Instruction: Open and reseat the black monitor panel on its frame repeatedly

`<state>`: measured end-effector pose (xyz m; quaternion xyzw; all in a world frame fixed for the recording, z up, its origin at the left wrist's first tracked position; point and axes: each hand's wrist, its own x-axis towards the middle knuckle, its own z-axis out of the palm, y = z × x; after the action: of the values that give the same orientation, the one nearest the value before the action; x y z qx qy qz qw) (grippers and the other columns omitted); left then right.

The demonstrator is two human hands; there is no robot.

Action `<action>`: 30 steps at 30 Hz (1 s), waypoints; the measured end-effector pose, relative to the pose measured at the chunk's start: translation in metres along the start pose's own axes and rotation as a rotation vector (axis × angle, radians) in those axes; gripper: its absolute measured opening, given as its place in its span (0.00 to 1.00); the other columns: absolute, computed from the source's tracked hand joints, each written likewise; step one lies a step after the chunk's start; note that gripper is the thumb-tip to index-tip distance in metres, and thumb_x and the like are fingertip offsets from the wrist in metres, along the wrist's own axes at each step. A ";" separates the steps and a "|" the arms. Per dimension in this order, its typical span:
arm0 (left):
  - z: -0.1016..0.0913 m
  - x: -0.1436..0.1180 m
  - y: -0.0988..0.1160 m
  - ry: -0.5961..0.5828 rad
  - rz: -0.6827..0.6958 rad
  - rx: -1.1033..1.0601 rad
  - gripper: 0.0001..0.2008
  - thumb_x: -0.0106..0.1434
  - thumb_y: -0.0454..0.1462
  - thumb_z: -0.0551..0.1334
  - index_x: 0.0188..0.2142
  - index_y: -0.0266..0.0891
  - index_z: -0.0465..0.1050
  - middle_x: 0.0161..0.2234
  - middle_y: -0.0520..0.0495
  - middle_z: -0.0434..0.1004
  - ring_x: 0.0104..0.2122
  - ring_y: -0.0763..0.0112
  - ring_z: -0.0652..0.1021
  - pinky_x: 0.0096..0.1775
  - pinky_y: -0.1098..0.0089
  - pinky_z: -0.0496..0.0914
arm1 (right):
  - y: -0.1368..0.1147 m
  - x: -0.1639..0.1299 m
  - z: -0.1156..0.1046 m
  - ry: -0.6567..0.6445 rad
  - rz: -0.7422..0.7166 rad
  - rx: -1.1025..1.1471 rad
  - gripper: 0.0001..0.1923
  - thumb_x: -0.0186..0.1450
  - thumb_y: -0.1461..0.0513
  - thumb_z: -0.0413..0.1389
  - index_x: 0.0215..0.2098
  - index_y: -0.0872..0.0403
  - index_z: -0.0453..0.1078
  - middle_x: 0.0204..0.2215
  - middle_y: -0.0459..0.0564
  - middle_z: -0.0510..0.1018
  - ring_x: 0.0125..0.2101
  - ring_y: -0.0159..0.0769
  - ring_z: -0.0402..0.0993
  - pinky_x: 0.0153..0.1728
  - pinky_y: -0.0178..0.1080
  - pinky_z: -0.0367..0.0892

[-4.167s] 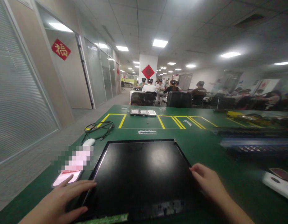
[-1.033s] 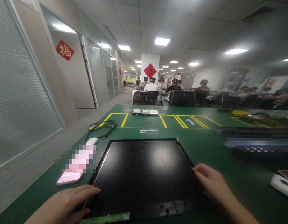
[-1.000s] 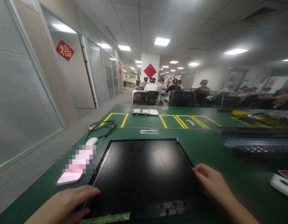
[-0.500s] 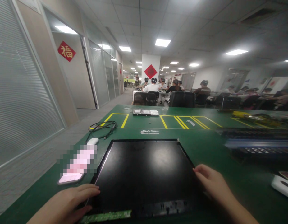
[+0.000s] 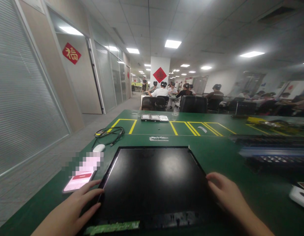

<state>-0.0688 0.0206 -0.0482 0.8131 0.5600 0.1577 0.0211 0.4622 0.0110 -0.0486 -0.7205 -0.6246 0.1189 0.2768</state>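
A dark display panel (image 5: pixel 152 183) in a black frame lies in front of me on the green table. Along its near edge runs a narrow green circuit board (image 5: pixel 112 227), at the left. My left hand (image 5: pixel 75 205) is at the panel's left edge with fingers spread, its fingertips touching the frame. At the right edge, my right hand (image 5: pixel 225 190) pinches the frame between thumb and fingers; the fingers underneath are partly hidden.
Left of the panel are a phone (image 5: pixel 79 182), a white mouse (image 5: pixel 99 148) and a coiled black cable (image 5: pixel 110 134). Hard drives (image 5: pixel 154 118) sit beyond it on the table (image 5: pixel 132 140). Blurred long parts (image 5: pixel 272 155) and a white device (image 5: pixel 299 196) lie right.
My left hand has shifted a little up along the panel's left edge, its fingers now more spread. My right hand stays at the right edge.
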 end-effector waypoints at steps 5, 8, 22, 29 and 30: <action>-0.006 0.005 0.009 -0.014 -0.029 0.022 0.18 0.62 0.46 0.60 0.47 0.48 0.83 0.51 0.41 0.83 0.50 0.50 0.81 0.51 0.56 0.75 | 0.018 0.003 0.012 0.009 -0.052 -0.119 0.21 0.60 0.59 0.50 0.46 0.53 0.80 0.46 0.58 0.79 0.47 0.47 0.74 0.52 0.47 0.67; -0.008 0.005 0.014 -0.011 -0.039 0.016 0.19 0.62 0.46 0.59 0.47 0.47 0.83 0.50 0.41 0.84 0.48 0.51 0.82 0.50 0.57 0.75 | 0.021 0.002 0.016 -0.025 -0.042 -0.151 0.23 0.62 0.60 0.49 0.51 0.54 0.78 0.47 0.59 0.79 0.48 0.46 0.74 0.52 0.47 0.68; -0.019 0.009 0.032 -0.008 -0.072 0.028 0.20 0.61 0.43 0.55 0.44 0.42 0.84 0.46 0.39 0.85 0.45 0.51 0.83 0.48 0.58 0.77 | 0.019 0.002 0.012 -0.087 -0.029 -0.066 0.27 0.58 0.68 0.45 0.50 0.55 0.78 0.46 0.57 0.80 0.48 0.43 0.76 0.54 0.43 0.67; -0.016 0.009 0.029 0.023 -0.071 0.006 0.18 0.61 0.43 0.56 0.42 0.46 0.84 0.45 0.44 0.86 0.45 0.53 0.84 0.47 0.61 0.77 | 0.021 0.002 0.016 -0.044 -0.053 -0.058 0.27 0.58 0.68 0.45 0.48 0.54 0.79 0.44 0.57 0.81 0.47 0.43 0.77 0.53 0.44 0.69; -0.015 0.008 0.028 0.024 -0.074 0.010 0.18 0.61 0.43 0.56 0.42 0.45 0.84 0.45 0.44 0.86 0.45 0.53 0.84 0.47 0.61 0.77 | 0.022 0.001 0.017 -0.039 -0.051 -0.071 0.27 0.58 0.68 0.45 0.49 0.54 0.79 0.45 0.57 0.81 0.48 0.43 0.77 0.53 0.43 0.69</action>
<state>-0.0454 0.0157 -0.0257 0.7899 0.5907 0.1637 0.0159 0.4714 0.0148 -0.0745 -0.7113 -0.6519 0.1035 0.2416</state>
